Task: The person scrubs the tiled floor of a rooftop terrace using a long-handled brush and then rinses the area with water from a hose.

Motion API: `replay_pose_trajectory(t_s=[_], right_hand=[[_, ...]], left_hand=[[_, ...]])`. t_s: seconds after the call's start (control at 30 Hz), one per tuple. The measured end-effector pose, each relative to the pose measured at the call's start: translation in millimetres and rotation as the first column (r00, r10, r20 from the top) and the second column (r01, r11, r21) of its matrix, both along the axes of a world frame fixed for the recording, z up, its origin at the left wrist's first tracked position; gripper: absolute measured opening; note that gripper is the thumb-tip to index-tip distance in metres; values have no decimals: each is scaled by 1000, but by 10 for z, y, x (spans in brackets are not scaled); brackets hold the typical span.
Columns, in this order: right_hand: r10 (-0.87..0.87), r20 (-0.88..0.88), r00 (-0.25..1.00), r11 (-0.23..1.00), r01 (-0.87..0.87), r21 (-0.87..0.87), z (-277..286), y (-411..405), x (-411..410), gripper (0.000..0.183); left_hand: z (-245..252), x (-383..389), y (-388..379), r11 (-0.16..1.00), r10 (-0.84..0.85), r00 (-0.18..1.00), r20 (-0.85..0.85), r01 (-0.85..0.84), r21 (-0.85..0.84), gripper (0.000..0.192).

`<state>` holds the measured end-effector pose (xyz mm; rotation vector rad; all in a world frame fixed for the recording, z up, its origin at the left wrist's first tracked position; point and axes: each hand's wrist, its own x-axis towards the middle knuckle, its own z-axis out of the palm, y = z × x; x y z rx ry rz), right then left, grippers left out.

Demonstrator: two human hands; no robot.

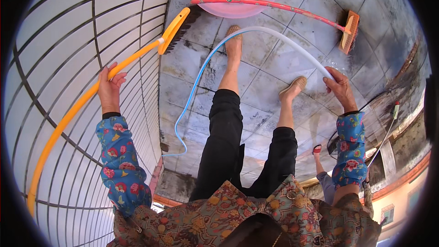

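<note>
My left hand (111, 87) holds the yellow handle (77, 104) of a push broom at the left, its fingers loosely around it. The broom's yellow head (174, 31) is by the foot of the tiled wall, dark bristles towards the floor. In my right hand (339, 87) is the end of a pale flexible hose (271, 31). From there the hose arches over my shoe and trails as a blue-white line to the wall's base. Drops of water glint on the floor tiles (310, 58) beyond my right hand. The hose's mouth is hidden by my fingers.
A pink plastic basin (233, 15) stands ahead. Across its near side runs the red handle of a scrubbing brush (349, 32). White tiled wall (120, 17) rises at the left. Another person's leg with a red slipper (317, 149) is behind at the right, near a dark cable.
</note>
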<state>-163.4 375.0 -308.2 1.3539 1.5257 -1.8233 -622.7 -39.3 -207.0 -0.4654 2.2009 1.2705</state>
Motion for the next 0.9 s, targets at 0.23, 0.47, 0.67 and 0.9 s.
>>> replay_pose_trajectory(t_s=[0.23, 0.47, 0.67, 0.9], right_hand=[[-333, -276, 902, 930, 363, 63, 248, -89, -307, 26], [-686, -384, 618, 697, 709, -103, 432, -389, -445, 28], [-579, -512, 634, 786, 602, -143, 1154, -383, -257, 29], [-568, -642, 514, 692, 721, -35, 1240, 33, 426, 42]], left_hand=[[-348, -80, -27, 985, 153, 985, 79, -158, 68, 40], [-830, 550, 356, 987, 77, 969, 235, -40, -158, 81], [-921, 2354, 2341, 188, -917, -4, -400, 879, -439, 60], [-261, 3164, 2310, 92, -985, 99, 140, 994, -53, 22]])
